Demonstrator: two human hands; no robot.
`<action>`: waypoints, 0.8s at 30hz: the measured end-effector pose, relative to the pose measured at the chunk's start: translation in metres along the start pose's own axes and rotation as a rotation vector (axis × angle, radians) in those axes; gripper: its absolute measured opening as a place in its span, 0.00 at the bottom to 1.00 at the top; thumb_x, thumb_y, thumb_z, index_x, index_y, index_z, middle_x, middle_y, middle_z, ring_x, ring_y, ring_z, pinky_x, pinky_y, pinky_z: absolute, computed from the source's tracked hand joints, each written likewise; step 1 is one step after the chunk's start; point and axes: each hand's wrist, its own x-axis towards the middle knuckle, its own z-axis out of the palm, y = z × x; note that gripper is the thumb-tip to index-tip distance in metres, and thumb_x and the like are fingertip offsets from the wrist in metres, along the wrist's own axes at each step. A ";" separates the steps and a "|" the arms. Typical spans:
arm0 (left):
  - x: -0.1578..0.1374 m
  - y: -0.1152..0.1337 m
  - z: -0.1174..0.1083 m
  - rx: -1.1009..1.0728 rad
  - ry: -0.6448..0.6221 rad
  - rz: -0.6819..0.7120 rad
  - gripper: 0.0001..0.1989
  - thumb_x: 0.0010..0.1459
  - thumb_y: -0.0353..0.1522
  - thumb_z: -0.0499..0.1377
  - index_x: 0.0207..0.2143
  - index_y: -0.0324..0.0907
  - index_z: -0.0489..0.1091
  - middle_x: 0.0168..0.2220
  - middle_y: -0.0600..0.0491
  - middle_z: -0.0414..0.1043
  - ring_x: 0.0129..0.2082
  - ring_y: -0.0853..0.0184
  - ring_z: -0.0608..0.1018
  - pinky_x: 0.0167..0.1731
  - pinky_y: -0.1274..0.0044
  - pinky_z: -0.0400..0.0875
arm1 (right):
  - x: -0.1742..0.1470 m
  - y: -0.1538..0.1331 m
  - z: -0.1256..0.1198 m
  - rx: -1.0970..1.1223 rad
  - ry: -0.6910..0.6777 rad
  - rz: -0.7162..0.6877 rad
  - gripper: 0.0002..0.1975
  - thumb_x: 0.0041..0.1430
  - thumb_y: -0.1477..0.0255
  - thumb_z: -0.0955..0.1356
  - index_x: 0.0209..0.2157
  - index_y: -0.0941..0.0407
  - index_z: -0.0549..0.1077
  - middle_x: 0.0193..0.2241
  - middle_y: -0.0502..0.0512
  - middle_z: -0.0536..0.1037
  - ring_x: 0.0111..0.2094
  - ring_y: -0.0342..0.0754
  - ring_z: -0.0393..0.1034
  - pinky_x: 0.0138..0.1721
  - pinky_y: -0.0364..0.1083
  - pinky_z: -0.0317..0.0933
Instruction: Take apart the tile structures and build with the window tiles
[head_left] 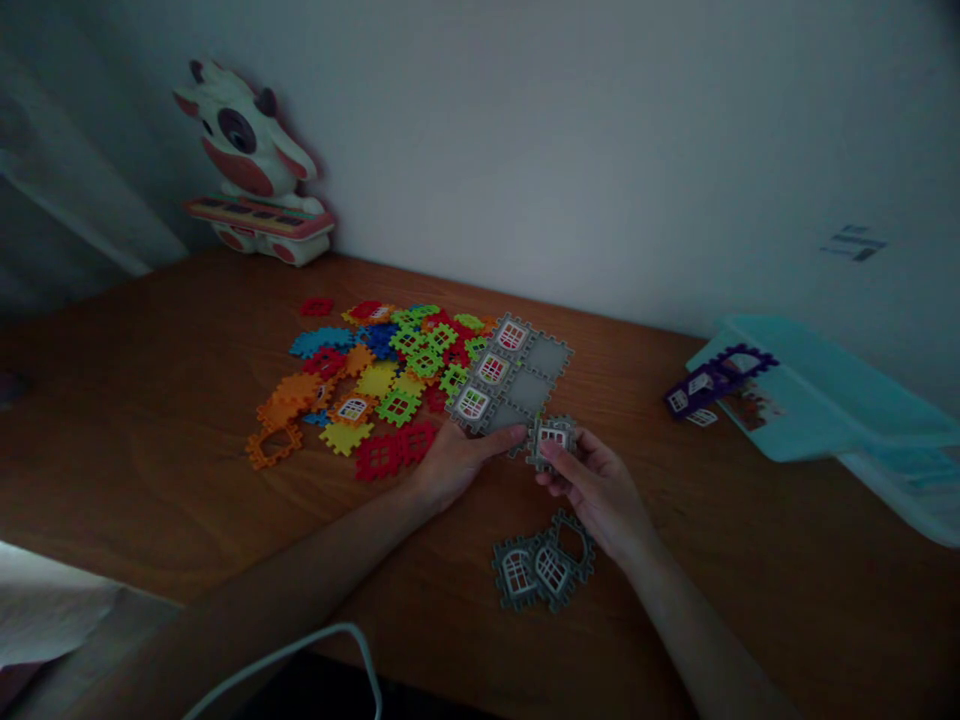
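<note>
My left hand point(455, 460) grips the lower edge of a grey panel of joined interlocking tiles point(529, 390), its thumb lying along that edge. One column of the panel has white window inserts, the other has plain tiles. My right hand point(600, 490) pinches a grey window tile point(553, 437) between thumb and fingers, close by the panel's lower right corner. Whether the tile's teeth engage the panel I cannot tell. Nearer to me, several loose grey window tiles point(517, 568) overlap on the table, one of them with just an open frame.
Left of the panel spreads a heap of coloured interlocking tiles point(377, 378). A cow-shaped toy keyboard point(259, 215) stands at the back left of the wooden table point(150, 400). On the right are a turquoise bin point(810, 420) and joined purple tiles point(712, 385). A white cable point(300, 645) curves in front.
</note>
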 end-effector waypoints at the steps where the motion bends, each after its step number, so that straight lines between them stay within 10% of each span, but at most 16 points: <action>1: 0.000 -0.001 0.000 -0.003 -0.016 0.006 0.19 0.50 0.33 0.71 0.45 0.41 0.75 0.45 0.49 0.79 0.45 0.63 0.78 0.52 0.68 0.69 | -0.001 0.002 0.001 -0.018 -0.007 0.001 0.18 0.44 0.60 0.80 0.31 0.54 0.74 0.27 0.47 0.78 0.23 0.41 0.73 0.21 0.39 0.63; 24: -0.003 0.002 0.002 0.150 0.020 0.059 0.22 0.47 0.33 0.72 0.46 0.40 0.75 0.47 0.46 0.79 0.46 0.59 0.80 0.52 0.66 0.71 | -0.005 0.002 0.001 -0.265 0.000 -0.071 0.20 0.50 0.54 0.75 0.35 0.56 0.78 0.21 0.52 0.79 0.18 0.41 0.68 0.19 0.40 0.59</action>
